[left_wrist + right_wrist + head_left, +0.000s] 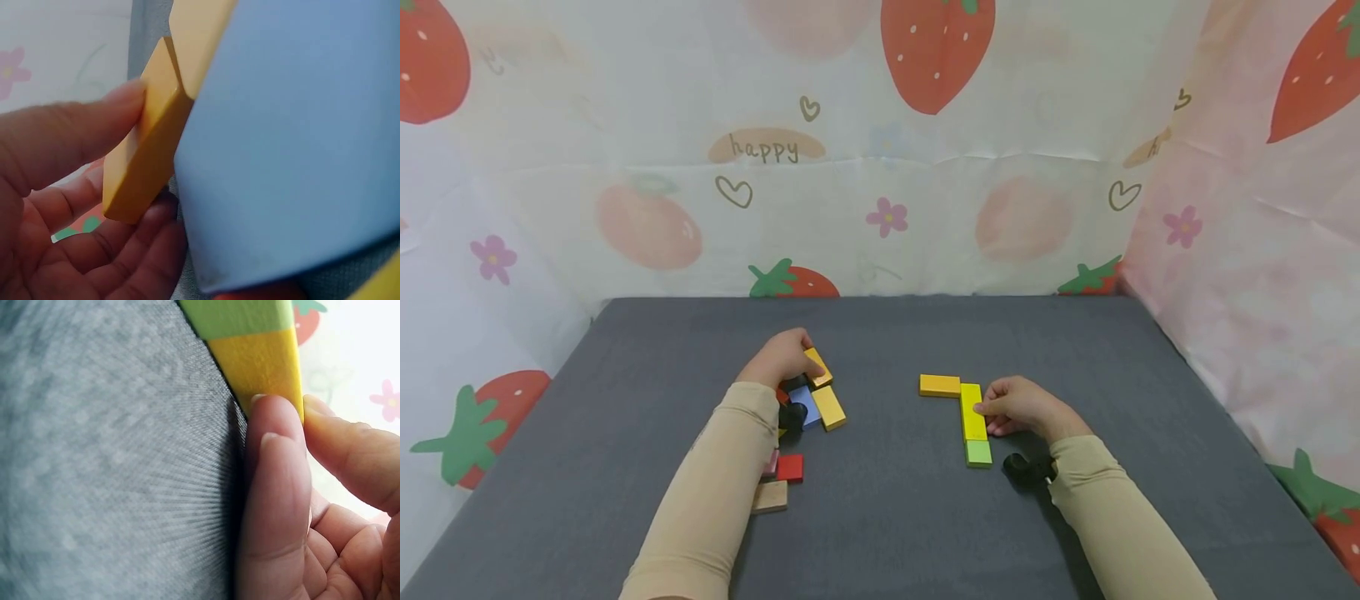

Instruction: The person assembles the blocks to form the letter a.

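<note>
Smooth blocks (979, 453) on a matt worktop (925, 533)
Ribbed woven cloth (112, 462) covers it. Nearer its left edge than its right, the blue block (287, 144) looks matt, the orange block (149, 137) faintly glossy; closer to the front edge, the tan block (771, 497) resembles bare wood. Past the far edge hangs a smooth, creased sheet (842, 217).

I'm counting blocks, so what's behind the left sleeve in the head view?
A pink block and a wooden block peek out past the left sleeve; whatever else it covers cannot be seen.
</note>
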The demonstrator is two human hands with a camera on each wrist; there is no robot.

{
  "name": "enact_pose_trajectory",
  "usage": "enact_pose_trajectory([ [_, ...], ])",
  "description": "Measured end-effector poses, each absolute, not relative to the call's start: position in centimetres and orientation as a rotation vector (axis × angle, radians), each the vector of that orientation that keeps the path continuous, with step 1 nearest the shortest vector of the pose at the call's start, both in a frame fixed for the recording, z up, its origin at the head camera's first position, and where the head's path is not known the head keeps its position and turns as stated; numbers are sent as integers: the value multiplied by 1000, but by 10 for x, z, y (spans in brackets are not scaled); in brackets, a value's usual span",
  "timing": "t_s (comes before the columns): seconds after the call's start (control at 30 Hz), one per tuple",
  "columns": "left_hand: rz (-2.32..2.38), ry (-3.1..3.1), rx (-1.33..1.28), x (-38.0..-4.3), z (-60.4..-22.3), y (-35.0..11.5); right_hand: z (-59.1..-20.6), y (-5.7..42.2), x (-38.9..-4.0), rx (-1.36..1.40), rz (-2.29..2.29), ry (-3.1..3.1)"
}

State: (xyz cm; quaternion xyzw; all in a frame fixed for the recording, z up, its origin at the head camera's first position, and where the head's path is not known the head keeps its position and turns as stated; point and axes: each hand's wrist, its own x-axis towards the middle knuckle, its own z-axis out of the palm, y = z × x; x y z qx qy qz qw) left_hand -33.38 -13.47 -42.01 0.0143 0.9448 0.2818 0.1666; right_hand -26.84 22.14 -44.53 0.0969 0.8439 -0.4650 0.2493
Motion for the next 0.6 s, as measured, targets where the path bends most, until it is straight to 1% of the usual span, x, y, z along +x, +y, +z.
enact_pose_trajectory([
  [0.3, 960, 2676, 31, -334, -414, -138, -443, 219, -268, 263, -1256, 2305],
  [0.6, 1148, 2655, 71, -333, -403, -129, -444, 220, -268, 269, -1249, 2307],
])
